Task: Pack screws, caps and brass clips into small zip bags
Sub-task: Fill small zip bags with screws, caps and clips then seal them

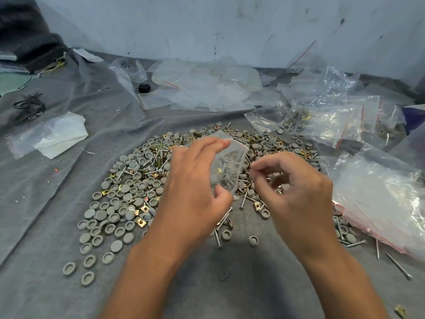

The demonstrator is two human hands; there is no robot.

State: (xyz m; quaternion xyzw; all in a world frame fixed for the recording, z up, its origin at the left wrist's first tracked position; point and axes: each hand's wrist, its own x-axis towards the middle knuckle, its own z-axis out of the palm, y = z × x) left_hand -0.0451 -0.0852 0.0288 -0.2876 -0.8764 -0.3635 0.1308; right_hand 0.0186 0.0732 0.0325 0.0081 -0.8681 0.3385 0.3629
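My left hand [193, 187] holds a small clear zip bag [227, 166] above the pile, with fingers on its top edge and thumb at its lower corner. Screws and grey caps show through the bag. My right hand [296, 192] hovers just right of the bag, thumb and forefinger pinched together; whether anything is between them I cannot tell. Below both hands spreads a heap of grey round caps [119, 199], silver screws [224, 217] and brass clips [142, 221] on grey cloth [46, 203].
Filled zip bags [322, 120] lie at the back right. A stack of empty red-striped zip bags [377, 199] rests at the right. Loose plastic sheets [207, 88] and a small black object [144, 87] lie behind the pile. A folded white bag [55, 137] sits left.
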